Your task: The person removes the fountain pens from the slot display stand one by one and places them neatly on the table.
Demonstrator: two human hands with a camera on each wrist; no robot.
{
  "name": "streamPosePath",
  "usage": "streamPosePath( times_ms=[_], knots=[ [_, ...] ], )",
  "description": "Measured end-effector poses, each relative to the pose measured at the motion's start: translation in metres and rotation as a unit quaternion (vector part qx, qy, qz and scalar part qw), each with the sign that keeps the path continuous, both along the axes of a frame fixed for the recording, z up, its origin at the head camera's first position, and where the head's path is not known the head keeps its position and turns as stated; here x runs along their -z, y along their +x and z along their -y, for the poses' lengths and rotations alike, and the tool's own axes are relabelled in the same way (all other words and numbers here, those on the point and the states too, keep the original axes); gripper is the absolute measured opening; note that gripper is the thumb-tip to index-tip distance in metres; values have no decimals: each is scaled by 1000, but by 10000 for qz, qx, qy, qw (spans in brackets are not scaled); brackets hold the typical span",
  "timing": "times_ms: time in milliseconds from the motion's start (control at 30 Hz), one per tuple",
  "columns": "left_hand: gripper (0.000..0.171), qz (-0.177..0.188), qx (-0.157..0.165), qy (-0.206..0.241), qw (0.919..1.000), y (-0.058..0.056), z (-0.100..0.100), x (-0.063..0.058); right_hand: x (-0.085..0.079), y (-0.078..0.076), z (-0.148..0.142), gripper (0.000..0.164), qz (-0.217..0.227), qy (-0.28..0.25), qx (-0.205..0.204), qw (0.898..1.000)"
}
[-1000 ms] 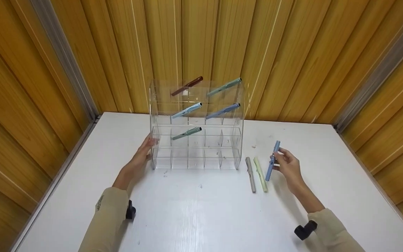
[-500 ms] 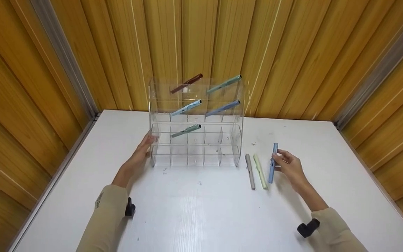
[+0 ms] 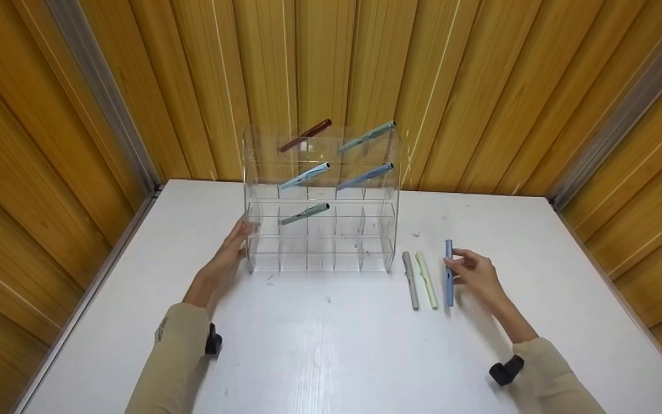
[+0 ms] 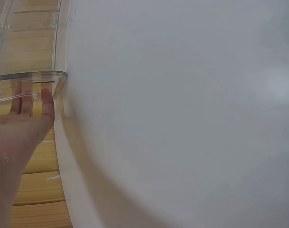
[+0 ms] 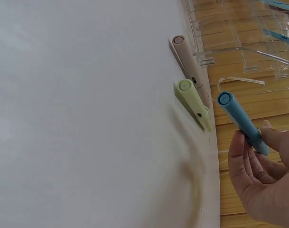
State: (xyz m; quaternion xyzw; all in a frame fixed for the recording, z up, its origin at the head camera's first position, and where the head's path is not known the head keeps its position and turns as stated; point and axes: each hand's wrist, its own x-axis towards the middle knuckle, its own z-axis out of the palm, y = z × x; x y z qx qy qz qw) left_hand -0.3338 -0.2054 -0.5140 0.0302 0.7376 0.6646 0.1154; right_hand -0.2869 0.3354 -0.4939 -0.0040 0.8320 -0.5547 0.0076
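Note:
My right hand [image 3: 476, 276] pinches a blue pen [image 3: 449, 282] between thumb and fingers, just right of two other pens. In the right wrist view the pen [image 5: 241, 116] points one end toward the camera. A pale green pen [image 3: 426, 280] and a grey pen [image 3: 410, 280] lie side by side on the white table. My left hand [image 3: 228, 250] touches the left side wall of a clear acrylic pen rack [image 3: 320, 261], its fingers mostly straight in the left wrist view. Fingertips show through the clear plastic.
Several pens slant in the rack: dark red [image 3: 305, 135], teal [image 3: 367, 137], light blue [image 3: 304, 176], blue [image 3: 365, 176] and dark green [image 3: 305, 214]. Its lower front compartments hold no pens. Yellow wood-look panels [image 3: 322, 69] stand behind and beside the white table [image 3: 319, 345].
The blue pen in my right hand has turned from slanted to nearly in line with the view and come slightly nearer. My left hand stays at the rack, and the head view has tilted slightly.

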Motion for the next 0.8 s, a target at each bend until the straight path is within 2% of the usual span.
streamPosePath(
  times_ms=[433, 600, 800],
  knots=[
    [74, 21, 72, -149, 9999, 5, 4, 4, 22, -9, -4, 48, 70, 1272, -227, 9916],
    [71, 10, 146, -132, 9998, 3, 3, 3, 20, -8, -4, 50, 315, 1441, -475, 9879],
    [76, 48, 75, -166, 9998, 0, 2, 1, 17, -14, -1, 47, 146, 1750, -613, 9825]
  ],
)
